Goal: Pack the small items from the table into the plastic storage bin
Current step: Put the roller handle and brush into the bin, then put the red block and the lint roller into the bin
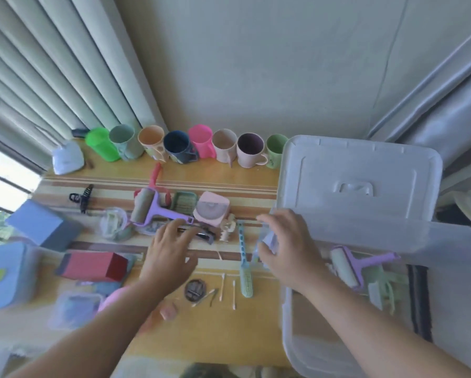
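Clear plastic marks the storage bin [291, 317] at the right edge of the yellow striped tabletop [215, 328], its lid [359, 173] propped open behind it. Inside the bin lie a purple lint roller [351, 266] and some pale green pieces.

The right hand [286, 249] is beside the bin's left wall, fingers curled around a small clear packet [268, 241] that it pinches above the tabletop. The left hand [168, 252] reaches forward over the middle of the tabletop, its fingers relaxed and slightly spread, the fingertips touching a dark clip [201, 236] that lies flat.

Just beyond the hands sit a second purple lint roller [152, 211], a green dish [185, 201] and a pink square case [212, 210]. A teal toothbrush [243, 266] lies between the two hands, with cotton swabs [222, 285] and a small round tin [194, 290] near it. A red box [92, 266] and a blue box [42, 225] rest at the left. A row of coloured cups [174, 145] lines the far edge.
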